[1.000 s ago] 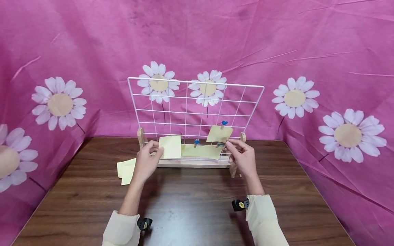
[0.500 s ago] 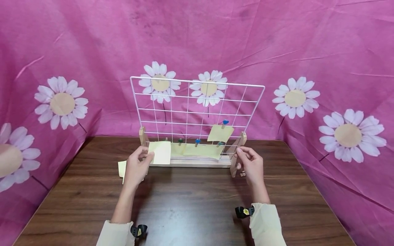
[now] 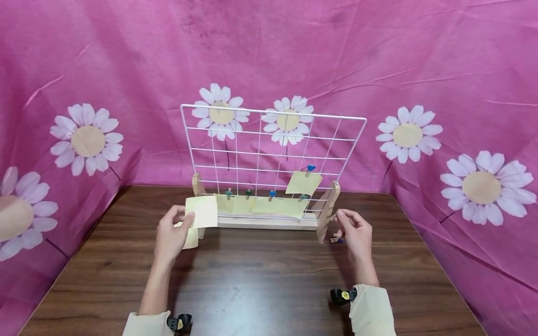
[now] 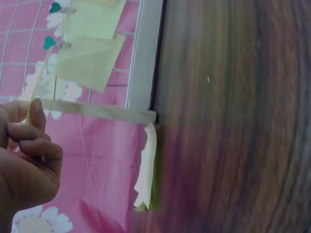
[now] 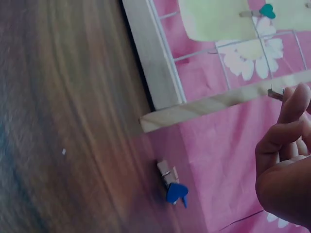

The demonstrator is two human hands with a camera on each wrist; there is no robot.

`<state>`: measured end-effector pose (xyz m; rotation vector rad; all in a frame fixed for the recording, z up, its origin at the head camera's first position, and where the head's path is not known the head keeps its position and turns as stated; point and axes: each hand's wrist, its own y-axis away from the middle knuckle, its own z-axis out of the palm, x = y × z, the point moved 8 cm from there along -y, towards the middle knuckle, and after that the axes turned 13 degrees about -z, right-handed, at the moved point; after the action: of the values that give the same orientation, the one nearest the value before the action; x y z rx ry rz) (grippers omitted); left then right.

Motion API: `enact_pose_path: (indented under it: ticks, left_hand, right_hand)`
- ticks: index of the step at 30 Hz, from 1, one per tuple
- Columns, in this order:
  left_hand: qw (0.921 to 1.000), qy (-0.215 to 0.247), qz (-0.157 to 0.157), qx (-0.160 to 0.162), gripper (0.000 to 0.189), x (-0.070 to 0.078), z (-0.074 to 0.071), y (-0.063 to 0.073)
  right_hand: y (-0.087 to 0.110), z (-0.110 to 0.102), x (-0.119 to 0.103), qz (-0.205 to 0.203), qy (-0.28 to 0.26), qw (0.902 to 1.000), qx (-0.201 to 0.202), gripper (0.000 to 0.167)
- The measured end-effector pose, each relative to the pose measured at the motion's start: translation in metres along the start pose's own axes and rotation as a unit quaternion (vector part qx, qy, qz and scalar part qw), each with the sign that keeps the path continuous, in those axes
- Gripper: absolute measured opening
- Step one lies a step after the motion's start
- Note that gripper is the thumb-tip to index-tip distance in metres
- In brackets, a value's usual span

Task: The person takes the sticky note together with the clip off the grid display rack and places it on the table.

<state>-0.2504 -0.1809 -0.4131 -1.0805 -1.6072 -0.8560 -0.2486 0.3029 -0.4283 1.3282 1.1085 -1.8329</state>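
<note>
My left hand (image 3: 170,235) pinches a yellow sticky note (image 3: 201,211) by its left edge, in front of the rack's left leg; the left wrist view shows this note (image 4: 40,85) edge-on. My right hand (image 3: 355,235) is just right of the rack's right leg. Between its thumb and finger it pinches a small clothespin (image 5: 275,93), mostly hidden by the fingertips. A white wire grid (image 3: 257,135) leans back in a wooden stand (image 3: 269,222). Yellow notes (image 3: 277,206) hang along its lower wires from heart-topped clothespins (image 3: 272,194), and another note (image 3: 303,183) hangs higher at the right.
Loose clothespins, one with a blue heart (image 5: 176,192), lie on the wooden table (image 3: 260,280) by the stand's right leg. More yellow notes (image 3: 191,239) lie near its left leg, partly behind my left hand. A pink cloth (image 3: 269,56) with daisies stands behind.
My left hand has drawn left and down with the sticky note, uncovering the hanging notes at the lower left. My right hand has moved right and down, away from the hanging notes.
</note>
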Motion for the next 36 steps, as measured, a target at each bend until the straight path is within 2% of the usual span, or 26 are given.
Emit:
enact_pose_path:
  ticks: [8,15,19,23,27,36]
  left_hand:
    - [0.9986,-0.019,-0.036,0.035,0.015,-0.014,-0.023,-0.004]
    - [0.9954,-0.047,-0.050,0.067,0.018,-0.021,-0.040,-0.007]
    - [0.9932,-0.070,-0.062,0.070,0.020,-0.027,-0.045,-0.010]
    - [0.9935,-0.071,-0.074,0.049,0.022,-0.035,-0.046,-0.014]
    - [0.9933,-0.077,-0.085,0.015,0.025,-0.044,-0.046,-0.017]
    - [0.9863,-0.097,-0.122,-0.053,0.032,-0.066,-0.043,-0.021]
  right_hand:
    - [-0.002,-0.014,0.011,0.024,0.034,0.9989,0.021,0.008]
    - [-0.003,-0.020,0.022,0.049,0.056,0.9973,0.002,0.020]
    - [-0.003,-0.024,0.027,0.058,0.068,0.9960,-0.001,0.020]
    - [-0.003,-0.027,0.029,0.066,0.084,0.9942,-0.011,0.020]
    - [-0.003,-0.028,0.033,0.075,0.101,0.9917,-0.028,0.020]
    - [-0.001,-0.034,0.044,0.085,0.130,0.9874,-0.030,0.007]
